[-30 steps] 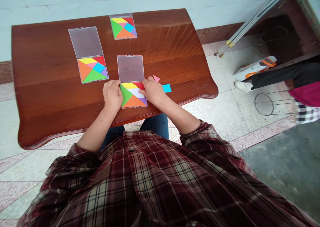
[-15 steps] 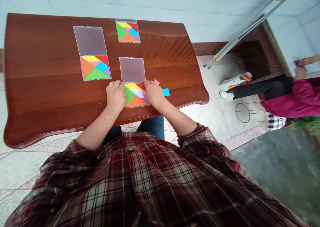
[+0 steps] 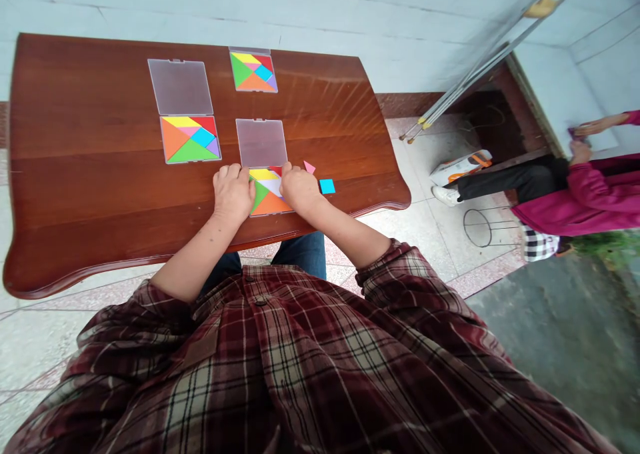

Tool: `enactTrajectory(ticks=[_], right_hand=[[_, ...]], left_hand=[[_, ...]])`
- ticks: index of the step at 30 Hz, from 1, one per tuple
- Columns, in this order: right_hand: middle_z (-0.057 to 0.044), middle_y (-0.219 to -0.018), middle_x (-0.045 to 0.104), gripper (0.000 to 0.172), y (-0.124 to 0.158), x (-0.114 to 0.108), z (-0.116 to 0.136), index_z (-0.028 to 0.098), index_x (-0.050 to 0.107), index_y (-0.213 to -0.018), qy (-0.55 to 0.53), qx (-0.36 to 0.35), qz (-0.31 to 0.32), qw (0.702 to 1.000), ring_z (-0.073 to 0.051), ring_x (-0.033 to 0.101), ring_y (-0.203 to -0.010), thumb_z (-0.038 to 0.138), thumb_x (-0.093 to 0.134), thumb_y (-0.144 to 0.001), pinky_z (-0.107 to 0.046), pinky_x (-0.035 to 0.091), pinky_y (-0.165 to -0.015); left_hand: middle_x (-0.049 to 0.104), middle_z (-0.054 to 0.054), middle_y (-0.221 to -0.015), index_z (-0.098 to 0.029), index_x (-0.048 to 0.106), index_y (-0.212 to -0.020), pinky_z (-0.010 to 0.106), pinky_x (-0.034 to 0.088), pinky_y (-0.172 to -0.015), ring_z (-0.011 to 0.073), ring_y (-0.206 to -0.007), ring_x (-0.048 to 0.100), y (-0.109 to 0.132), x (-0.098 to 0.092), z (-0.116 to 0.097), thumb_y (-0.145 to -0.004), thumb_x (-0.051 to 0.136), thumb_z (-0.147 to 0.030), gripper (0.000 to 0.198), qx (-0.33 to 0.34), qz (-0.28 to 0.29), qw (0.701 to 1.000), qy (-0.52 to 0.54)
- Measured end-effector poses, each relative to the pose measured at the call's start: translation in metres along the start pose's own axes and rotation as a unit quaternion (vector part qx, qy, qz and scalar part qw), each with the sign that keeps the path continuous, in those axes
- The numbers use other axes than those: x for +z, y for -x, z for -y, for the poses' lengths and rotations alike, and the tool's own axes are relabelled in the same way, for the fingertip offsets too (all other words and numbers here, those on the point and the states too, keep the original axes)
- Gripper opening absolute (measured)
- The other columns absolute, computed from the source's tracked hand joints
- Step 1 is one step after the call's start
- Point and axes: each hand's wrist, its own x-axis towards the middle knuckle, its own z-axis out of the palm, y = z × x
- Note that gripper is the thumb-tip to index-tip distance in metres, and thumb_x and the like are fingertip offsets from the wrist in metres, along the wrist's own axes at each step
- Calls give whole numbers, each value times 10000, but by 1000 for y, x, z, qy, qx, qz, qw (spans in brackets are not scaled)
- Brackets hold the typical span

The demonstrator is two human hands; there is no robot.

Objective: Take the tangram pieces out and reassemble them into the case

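Tiled floor and pale blue walls all round, with a big glossy reddish-brown wooden table (image 3: 90, 194) filling most of the view. Someone in a dark red plaid flannel shirt (image 3: 260, 367) sits at its front edge. Out past the right edge there's a co-worker in a magenta jacket (image 3: 585, 207), a white-and-orange box (image 3: 460, 167), a round wire stand (image 3: 483, 227) and long metal poles (image 3: 480, 67), all well away from the work.

Three bright tangram sets sit on the table: one by the back edge (image 3: 253, 71), one left of centre (image 3: 190, 139), and a square tangram tray (image 3: 270, 204) near the front edge, its frosted plastic lid (image 3: 261, 143) lying open behind it. The left hand (image 3: 233, 193) and right hand (image 3: 299, 187) are apart, one on each side of that tray, partly covering it. Can't tell if they're actually gripping it.

Just to the right lie a loose pink triangle (image 3: 309, 167) and a loose cyan square (image 3: 327, 186). Main risk imo: a careless sweep of the right hand could knock those two away, or uneven pressure could skid the tray toward the edge. That right hand also sits between the tray and the loose bits.
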Motion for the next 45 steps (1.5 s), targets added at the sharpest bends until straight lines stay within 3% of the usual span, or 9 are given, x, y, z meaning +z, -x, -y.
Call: enactTrajectory(ticks=[11,13,16,19,21,25,28,35,45], right_hand=[[-175,-914,705,290,-9,-11,-15,111,554,-1135,-118,71,-15,990,-278,654,-883,132,442,-869,-375,487,-754],[-148,-895,701,274,-8,-18,-16,125,564,-1105,-143,40,-17,989,-264,637,-852,139,443,-860,-361,467,-742],[-89,-880,688,227,-6,-28,-8,160,583,-1030,-189,-67,7,980,-217,598,-811,144,443,-852,-320,425,-734],[-41,-859,673,180,-9,-31,3,178,594,-992,-235,-191,36,952,-174,563,-788,179,462,-870,-284,390,-727],[-32,-877,670,174,-15,-31,7,176,604,-995,-251,-229,49,939,-162,558,-802,202,468,-889,-277,385,-738],[-71,-1062,657,221,-30,-27,2,179,621,-1061,-185,-203,42,961,-198,578,-924,179,459,-910,-311,404,-791],[-107,-1217,602,274,-34,-28,0,179,605,-1155,-95,-204,75,971,-234,583,-1002,179,524,-894,-338,418,-814],[-144,-1237,565,289,-33,-34,5,145,578,-1192,-8,-211,112,971,-250,595,-1010,240,534,-922,-365,433,-834],[-113,-1197,556,283,-40,-31,-2,149,574,-1128,-26,-219,107,970,-219,557,-960,214,572,-853,-326,398,-786]], left_hand=[[617,156,-1130,-197,635,-1127,517,394,-945,345,-1097,509,1,0,2,-879,421,-280,338,-4,-14,1000,21],[621,149,-1171,-196,616,-1160,495,397,-982,324,-1128,520,1,-1,5,-912,391,-307,353,-1,-34,998,45],[620,123,-1241,-202,552,-1257,427,431,-999,263,-1135,564,0,-3,10,-951,368,-379,398,11,-74,990,118],[670,78,-1177,-219,545,-1263,351,495,-933,210,-1036,629,-1,-5,15,-932,432,-471,431,13,-64,980,190],[703,54,-1097,-218,598,-1174,327,518,-905,199,-994,647,-1,-5,18,-914,463,-504,408,4,-55,977,208],[703,39,-1037,-217,625,-1102,293,553,-802,173,-897,660,-5,0,23,-942,416,-480,372,-66,-96,966,230],[687,30,-1019,-226,619,-1113,272,554,-722,152,-823,653,-8,6,27,-954,388,-462,367,-94,-114,956,253],[686,15,-895,-201,641,-975,306,528,-828,168,-830,630,-8,9,27,-884,513,-443,288,-27,-97,967,232],[686,42,-947,-202,624,-1037,341,501,-835,204,-873,636,-8,7,23,-907,471,-404,285,-27,-73,983,167]])
